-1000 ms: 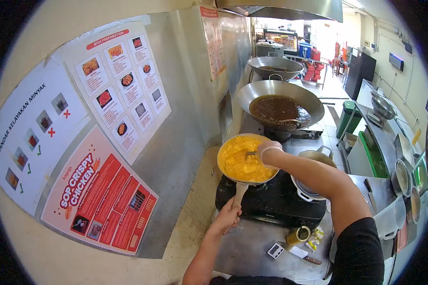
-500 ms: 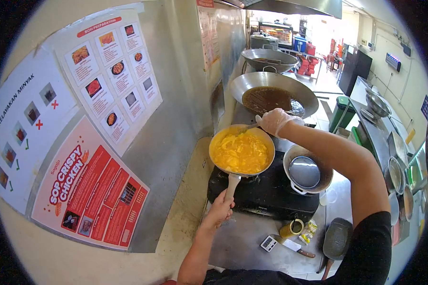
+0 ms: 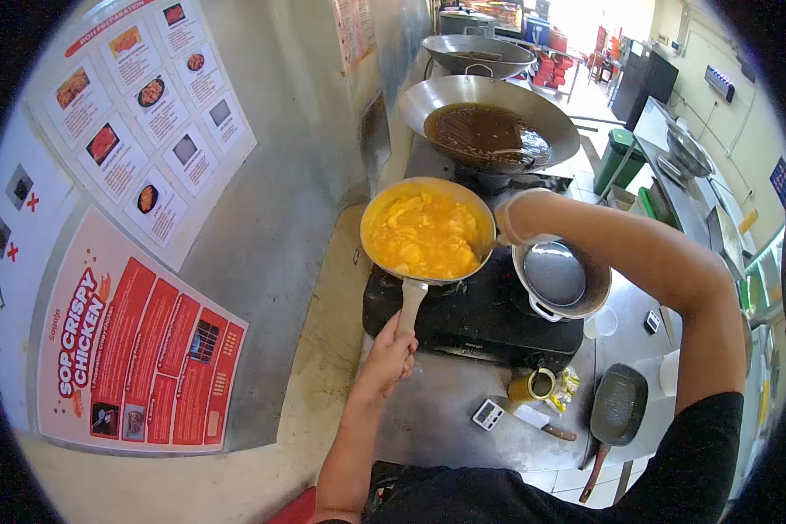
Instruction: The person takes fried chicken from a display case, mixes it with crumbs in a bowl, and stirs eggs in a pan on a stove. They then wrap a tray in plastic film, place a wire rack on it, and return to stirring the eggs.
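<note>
My left hand (image 3: 388, 356) is closed round the pale handle of a pan (image 3: 412, 306), which sits over the black stove (image 3: 463, 321). Yellow-orange food with soft lumps (image 3: 428, 229) fills the pan. At the pan's right edge is my right hand (image 3: 522, 220), in a clear plastic glove, its fingers blurred and partly hidden; the utensil it held earlier cannot be made out clearly. Just right of and below that hand stands a pot (image 3: 596, 293) with a round metal vessel (image 3: 555, 272) inside.
Behind the pan is a large wok (image 3: 410, 105) of dark liquid, with another wok (image 3: 479, 51) beyond. Near the front lie a timer (image 3: 488, 414), a knife (image 3: 557, 431), a jar (image 3: 531, 386) and a square pan (image 3: 619, 403). A wall with posters rises at left.
My right hand has moved from the pan's upper right rim down to its right side. The food has shifted in the pan. The whole view has tilted and shifted.
</note>
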A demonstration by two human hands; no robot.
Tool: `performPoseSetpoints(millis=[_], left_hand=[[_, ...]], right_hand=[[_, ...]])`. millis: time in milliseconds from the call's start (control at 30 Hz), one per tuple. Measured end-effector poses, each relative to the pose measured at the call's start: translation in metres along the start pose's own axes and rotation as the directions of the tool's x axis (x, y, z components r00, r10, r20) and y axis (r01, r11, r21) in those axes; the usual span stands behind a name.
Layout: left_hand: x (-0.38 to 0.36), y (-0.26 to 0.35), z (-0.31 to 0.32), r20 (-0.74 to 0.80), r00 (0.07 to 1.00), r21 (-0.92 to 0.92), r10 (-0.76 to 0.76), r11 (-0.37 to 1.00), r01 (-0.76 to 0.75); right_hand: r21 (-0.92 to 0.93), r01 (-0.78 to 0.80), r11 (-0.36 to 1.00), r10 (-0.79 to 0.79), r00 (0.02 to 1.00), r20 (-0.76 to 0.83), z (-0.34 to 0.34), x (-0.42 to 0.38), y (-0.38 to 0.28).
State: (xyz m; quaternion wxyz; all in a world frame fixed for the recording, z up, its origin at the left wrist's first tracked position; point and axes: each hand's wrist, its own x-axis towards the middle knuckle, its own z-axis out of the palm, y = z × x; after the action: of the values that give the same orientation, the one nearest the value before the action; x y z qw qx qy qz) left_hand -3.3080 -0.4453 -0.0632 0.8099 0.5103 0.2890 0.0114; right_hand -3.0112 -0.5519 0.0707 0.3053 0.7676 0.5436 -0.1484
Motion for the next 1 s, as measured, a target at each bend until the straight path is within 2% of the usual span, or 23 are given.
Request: performPoseSetpoints(millis=[33,100,133,200,233,267,333,400,433,467,500,567,633,700,733,767,833,867,1000], left_hand=[[0.000,0.001,-0.001,0.008,1.000,0.024,-0.002,1.000,0.001],[-0.001,0.002,-0.001,0.008,1.000,0.055,-0.005,0.998,0.005],[-0.002,0.003,-0.001,0.013,1.000,0.094,-0.013,0.995,0.011],[0.000,0.003,-0.001,0.000,1.000,0.103,-0.017,0.995,0.017],[0.001,0.003,-0.001,-0.010,1.000,0.116,-0.029,0.993,0.030],[0.002,0.003,0.000,-0.015,1.000,0.122,-0.018,0.992,0.019],[0.000,0.001,-0.001,-0.014,1.000,0.124,-0.021,0.992,0.023],[-0.002,0.003,-0.001,-0.017,1.000,0.142,-0.006,0.990,0.009],[-0.002,0.003,-0.001,-0.014,1.000,0.149,-0.003,0.989,0.005],[-0.001,0.001,-0.001,-0.040,0.999,0.155,0.018,0.988,-0.011],[0.000,-0.001,-0.004,-0.042,0.999,0.157,0.029,0.987,-0.022],[0.004,-0.004,-0.006,0.016,1.000,0.076,0.001,0.997,-0.002],[0.006,-0.007,-0.007,0.020,1.000,0.072,0.007,0.997,-0.009],[0.004,-0.006,-0.007,0.018,1.000,0.059,0.013,0.998,-0.014],[0.002,-0.004,-0.007,0.025,1.000,0.068,0.015,0.998,-0.017],[0.000,-0.002,-0.006,0.030,0.999,0.073,0.015,0.997,-0.018],[0.000,-0.001,-0.006,0.017,1.000,0.068,0.022,0.997,-0.023],[0.000,-0.002,-0.005,0.012,1.000,0.089,0.022,0.996,-0.023],[0.000,-0.002,-0.006,0.016,1.000,0.060,0.001,0.998,-0.002]], right_hand=[[0.051,0.081,0.995,-0.082,0.997,0.005,-0.001,0.001,0.001],[0.087,0.036,0.996,-0.041,0.998,0.049,0.003,0.000,-0.007],[0.151,0.104,0.983,-0.107,0.994,0.015,0.008,0.007,-0.010],[0.380,-0.096,0.920,0.077,0.995,0.065,-0.021,-0.013,-0.044],[0.379,-0.092,0.921,0.077,0.996,0.055,-0.013,0.000,-0.042],[0.166,0.168,0.972,-0.149,0.981,-0.123,0.004,0.028,-0.037],[-0.095,0.382,0.919,-0.393,0.883,-0.255,0.019,0.067,-0.041],[-0.278,0.238,0.931,-0.328,0.880,-0.344,0.025,0.090,-0.046],[-0.285,0.232,0.930,-0.328,0.875,-0.356,0.016,0.088,-0.049],[0.025,0.019,1.000,-0.009,0.936,-0.351,0.007,0.088,-0.053],[0.321,-0.210,0.923,0.295,0.923,-0.246,-0.001,0.085,-0.054],[0.249,-0.246,0.937,0.309,0.916,-0.256,-0.016,0.073,-0.048],[0.167,-0.283,0.944,0.319,0.912,-0.259,-0.029,0.054,-0.045],[-0.037,-0.251,0.967,0.230,0.929,-0.289,-0.041,0.036,-0.044],[-0.084,-0.257,0.963,0.211,0.910,-0.357,-0.040,0.035,-0.041],[-0.106,-0.248,0.963,0.196,0.914,-0.354,-0.039,0.034,-0.036],[-0.182,-0.174,0.968,0.042,0.824,-0.565,-0.038,0.029,-0.028],[-0.281,-0.165,0.945,-0.018,0.834,-0.551,-0.045,0.017,-0.028],[-0.332,-0.147,0.932,-0.078,0.813,-0.577,-0.062,0.008,-0.020]])
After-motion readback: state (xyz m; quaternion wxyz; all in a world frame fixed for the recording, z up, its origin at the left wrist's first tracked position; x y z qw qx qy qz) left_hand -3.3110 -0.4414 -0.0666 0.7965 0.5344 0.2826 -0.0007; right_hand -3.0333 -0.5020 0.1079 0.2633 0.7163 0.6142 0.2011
